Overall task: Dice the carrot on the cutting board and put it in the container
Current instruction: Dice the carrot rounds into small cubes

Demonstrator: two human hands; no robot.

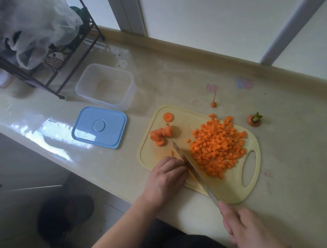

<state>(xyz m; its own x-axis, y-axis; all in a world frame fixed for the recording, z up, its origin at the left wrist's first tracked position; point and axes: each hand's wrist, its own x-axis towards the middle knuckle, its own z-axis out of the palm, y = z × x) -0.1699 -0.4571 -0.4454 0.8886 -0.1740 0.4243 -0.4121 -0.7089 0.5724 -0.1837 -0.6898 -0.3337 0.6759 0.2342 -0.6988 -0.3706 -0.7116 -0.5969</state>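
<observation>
A pale yellow cutting board [231, 192] lies on the counter. A large heap of diced carrot [218, 145] covers its right half. Several carrot slices [160, 135] lie at its left, with one single round slice [168, 117] farther back. My right hand [248, 232] grips the handle of a knife [192, 169], whose blade runs diagonally across the board. My left hand [165, 176] has its fingers curled down on the board right against the blade; whatever lies under them is hidden. The clear plastic container [105, 87] stands empty to the left of the board.
The container's blue lid [99, 127] lies in front of it. A carrot top with green stub [254, 120] and a thin carrot tip [214, 102] lie on the counter behind the board. A black wire rack [70, 65] holding plastic bags stands at the far left.
</observation>
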